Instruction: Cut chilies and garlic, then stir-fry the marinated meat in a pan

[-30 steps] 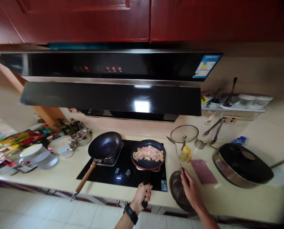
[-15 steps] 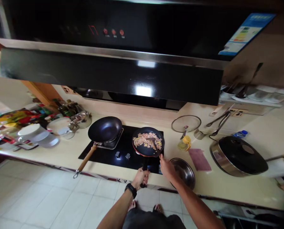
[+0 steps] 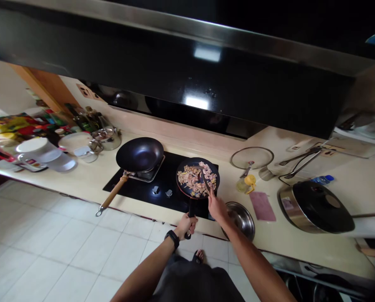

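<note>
A dark frying pan [image 3: 181, 167] is over the right side of the black cooktop [image 3: 174, 212]. My left hand [image 3: 186, 225] is wrapped round its black handle. Chopped pinkish meat with yellowish bits [image 3: 192, 180] is spread across the pan. My right hand [image 3: 217, 206] grips a dark spatula [image 3: 205, 181], whose blade lies among the meat pieces. Part of the spatula's handle is hidden inside my fingers. A steel bowl [image 3: 249, 224] stands on the counter just right of my right hand, partly covered by my forearm.
A wok [image 3: 140, 153] with a wooden handle sits on the left burner. Right of the cooktop are a glass lid [image 3: 253, 157], a yellow-topped oil bottle [image 3: 246, 183], a pink cloth [image 3: 263, 205] and a large lidded cooker [image 3: 316, 207]. Jars and bottles crowd the left counter. A range hood [image 3: 162, 71] hangs above.
The meat has spread wider over the pan, and the spatula has shifted within it. Both hands keep their grips. My view has tipped downward, showing less of the hood.
</note>
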Motion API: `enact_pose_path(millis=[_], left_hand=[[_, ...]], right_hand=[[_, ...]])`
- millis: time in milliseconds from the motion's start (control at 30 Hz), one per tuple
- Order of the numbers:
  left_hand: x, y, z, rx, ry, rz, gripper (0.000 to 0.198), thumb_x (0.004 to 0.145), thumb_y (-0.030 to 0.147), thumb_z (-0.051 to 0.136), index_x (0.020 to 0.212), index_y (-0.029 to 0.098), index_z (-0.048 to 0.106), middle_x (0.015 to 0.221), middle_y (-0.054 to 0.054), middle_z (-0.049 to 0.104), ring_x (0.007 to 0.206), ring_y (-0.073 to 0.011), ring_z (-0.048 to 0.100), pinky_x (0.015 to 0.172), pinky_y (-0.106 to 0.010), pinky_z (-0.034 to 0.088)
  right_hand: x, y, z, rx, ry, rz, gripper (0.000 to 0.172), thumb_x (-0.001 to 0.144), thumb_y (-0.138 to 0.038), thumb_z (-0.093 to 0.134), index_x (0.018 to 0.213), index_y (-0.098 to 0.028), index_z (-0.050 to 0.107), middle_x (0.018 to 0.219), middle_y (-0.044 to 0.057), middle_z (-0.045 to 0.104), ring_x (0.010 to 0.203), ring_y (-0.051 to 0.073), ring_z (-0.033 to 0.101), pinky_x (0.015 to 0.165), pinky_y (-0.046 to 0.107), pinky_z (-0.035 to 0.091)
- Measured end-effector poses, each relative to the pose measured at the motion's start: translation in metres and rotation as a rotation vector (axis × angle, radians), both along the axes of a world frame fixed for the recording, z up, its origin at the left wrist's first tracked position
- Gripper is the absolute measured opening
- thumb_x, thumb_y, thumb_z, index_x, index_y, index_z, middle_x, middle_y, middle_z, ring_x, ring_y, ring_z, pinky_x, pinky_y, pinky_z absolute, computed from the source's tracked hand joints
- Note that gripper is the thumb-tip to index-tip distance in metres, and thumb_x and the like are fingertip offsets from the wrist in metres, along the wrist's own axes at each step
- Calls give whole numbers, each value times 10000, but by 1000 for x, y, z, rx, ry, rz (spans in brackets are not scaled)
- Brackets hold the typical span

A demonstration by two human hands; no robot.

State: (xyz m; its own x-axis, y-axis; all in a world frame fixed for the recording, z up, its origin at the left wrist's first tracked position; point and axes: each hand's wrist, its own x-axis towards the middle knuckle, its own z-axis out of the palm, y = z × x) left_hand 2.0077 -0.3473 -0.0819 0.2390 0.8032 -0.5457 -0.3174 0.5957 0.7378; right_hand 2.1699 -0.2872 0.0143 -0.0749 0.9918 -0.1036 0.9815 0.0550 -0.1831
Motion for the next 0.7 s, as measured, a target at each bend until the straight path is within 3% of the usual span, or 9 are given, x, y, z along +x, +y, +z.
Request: enact_pose_path(millis=[167, 300, 433, 567, 700], left_hand=[[1, 1, -1, -33, -8, -4, 344, 607, 255, 730, 765, 238, 424, 468, 126, 406, 331, -48, 324, 347, -183, 235], [2, 1, -3, -29, -16, 6, 336, 605, 238, 721, 724, 241, 407, 454, 124, 394, 322, -51, 322, 344, -190, 254], [2, 0, -1, -22, -10, -1, 310, 617, 240, 710, 702, 237, 411, 455, 116, 396, 323, -49, 311, 338, -193, 258], [0, 0, 4, -25, -10, -14, 295, 628, 226, 705, 707, 232, 421, 478, 110, 410, 339, -47, 323, 347, -186, 260], [0, 0, 6, -41, -1, -18, 316, 624, 233, 718, 694, 233, 410, 478, 111, 404, 342, -46, 325, 352, -188, 268]], right_hand=[[13, -21, -3, -105, -149, 105, 549, 1032, -202, 334, 1567, -81, 308, 930, 194, 759, 863, 273, 757, 737, 323, 527], [29, -53, 15, -81, -236, 150, 527, 1038, -216, 308, 1551, -110, 363, 912, 187, 760, 818, 266, 756, 701, 318, 534], [15, -76, 25, -72, -213, 195, 559, 1021, -180, 309, 1577, -121, 318, 954, 188, 757, 838, 257, 755, 701, 306, 541], [5, -70, 17, -130, -230, 195, 581, 994, -112, 314, 1575, -105, 312, 957, 202, 753, 855, 260, 757, 703, 309, 543], [5, -42, 15, -82, -211, 87, 549, 1035, -199, 288, 1568, -66, 300, 930, 209, 751, 871, 265, 754, 717, 309, 538]])
